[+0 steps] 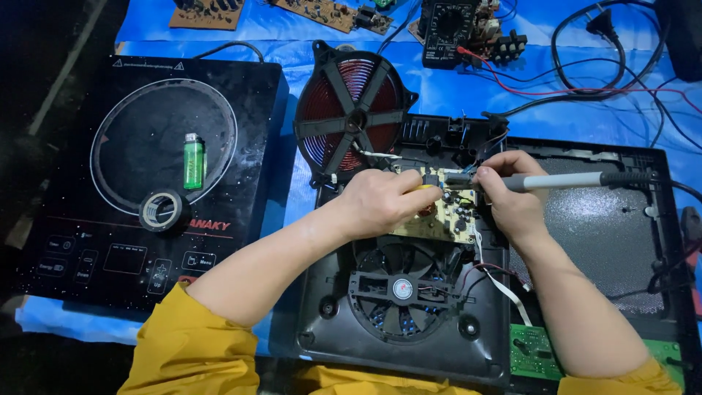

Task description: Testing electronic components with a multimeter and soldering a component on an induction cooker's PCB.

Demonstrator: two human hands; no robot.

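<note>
Evidently soldering is in hand on the yellowish circuit board (444,208), which sits in the opened black cooker base (585,219), just above the cooling fan (402,289) and right of the tipped-up copper induction coil (352,117). The soldering iron (556,181) is gripped closed by the right hand (508,194), tip laid at the board's upper edge near a wire bundle. The board's left side is pinned by the left hand (380,201), fingers curled shut on something small and yellow-tipped; what exactly can't be told. Judged: a joint is being worked w/ heat applied. Next move calls for a steady tip and the board kept still. A green lighter (193,162) and tape roll (162,209) lie on the glass cooktop panel (88,234), well apart.
</note>
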